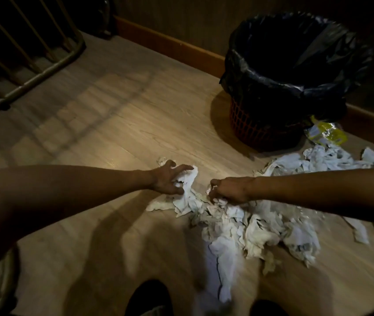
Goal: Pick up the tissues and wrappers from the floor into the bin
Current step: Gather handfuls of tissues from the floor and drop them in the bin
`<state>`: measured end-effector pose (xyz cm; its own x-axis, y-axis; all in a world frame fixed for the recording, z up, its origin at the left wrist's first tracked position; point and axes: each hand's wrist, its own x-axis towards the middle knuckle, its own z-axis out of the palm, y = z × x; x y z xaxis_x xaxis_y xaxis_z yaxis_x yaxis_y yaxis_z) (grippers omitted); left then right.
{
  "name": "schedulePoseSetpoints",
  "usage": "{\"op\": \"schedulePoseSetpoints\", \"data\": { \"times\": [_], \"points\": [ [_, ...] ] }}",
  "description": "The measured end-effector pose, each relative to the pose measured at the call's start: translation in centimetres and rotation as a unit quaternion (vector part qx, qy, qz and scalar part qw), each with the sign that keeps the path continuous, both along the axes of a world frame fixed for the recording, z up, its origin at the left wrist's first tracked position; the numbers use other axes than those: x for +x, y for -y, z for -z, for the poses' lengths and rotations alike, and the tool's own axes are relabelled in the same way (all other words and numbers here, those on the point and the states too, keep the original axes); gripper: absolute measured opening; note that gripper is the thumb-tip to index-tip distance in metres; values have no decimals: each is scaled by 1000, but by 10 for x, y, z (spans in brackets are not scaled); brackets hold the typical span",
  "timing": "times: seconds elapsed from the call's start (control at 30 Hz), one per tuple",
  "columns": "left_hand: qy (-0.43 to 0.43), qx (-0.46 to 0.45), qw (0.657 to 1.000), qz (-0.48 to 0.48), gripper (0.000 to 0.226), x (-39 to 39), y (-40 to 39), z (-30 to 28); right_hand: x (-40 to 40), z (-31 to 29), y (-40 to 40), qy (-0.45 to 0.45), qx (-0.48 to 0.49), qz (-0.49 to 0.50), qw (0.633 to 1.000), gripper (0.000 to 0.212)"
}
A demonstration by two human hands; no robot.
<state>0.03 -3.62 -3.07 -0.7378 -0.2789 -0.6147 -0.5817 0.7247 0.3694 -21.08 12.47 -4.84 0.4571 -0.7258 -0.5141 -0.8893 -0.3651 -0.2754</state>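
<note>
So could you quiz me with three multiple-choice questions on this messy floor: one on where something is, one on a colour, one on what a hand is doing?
1. The yellow wrapper lies:
A. beside the bin's base
B. inside the bin
C. under the railing

2. The bin under its black liner is:
A. blue
B. red
C. white

3. The right hand is:
A. flat on bare floor
B. resting on the bin
C. closed on tissues

Key: 1 A, it lies on the floor against the base. 2 B, red mesh shows below the liner. 3 C, its fingers are curled into the pile.
</note>
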Motion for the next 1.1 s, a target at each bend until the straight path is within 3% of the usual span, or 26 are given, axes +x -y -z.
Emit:
{"op": "schedulePoseSetpoints", "data": {
  "times": [0.1,0.27,0.43,0.57,0.67,0.77,0.93,1.1],
  "points": [
    [61,-2,998,1,106,-4,-19,5,-16,-7,0,26,-7,27,999,27],
    [65,-43,996,-31,115,-18,-53,11,-37,-21,-8,13,-31,79,996,26],
    [7,-117,991,-58,97,-16,-80,22,-35,-24,-30,-14,13,71,997,62],
    [-23,-93,994,-59,69,-12,-79,22,-28,-18,-43,-55,19,-3,998,84],
    [0,-87,996,-32,58,-13,-76,19,-27,-11,-47,-86,-1,-35,996,69],
    [20,-46,997,-53,81,-14,-84,14,-31,-11,-45,-68,-7,-34,997,50],
    [42,-12,985,-165,88,-23,-116,21,-39,-18,-32,-48,-20,-14,999,43],
    [25,-58,985,-162,89,-35,-132,37,-45,-32,-28,-61,-46,11,997,39]
  ]
}}
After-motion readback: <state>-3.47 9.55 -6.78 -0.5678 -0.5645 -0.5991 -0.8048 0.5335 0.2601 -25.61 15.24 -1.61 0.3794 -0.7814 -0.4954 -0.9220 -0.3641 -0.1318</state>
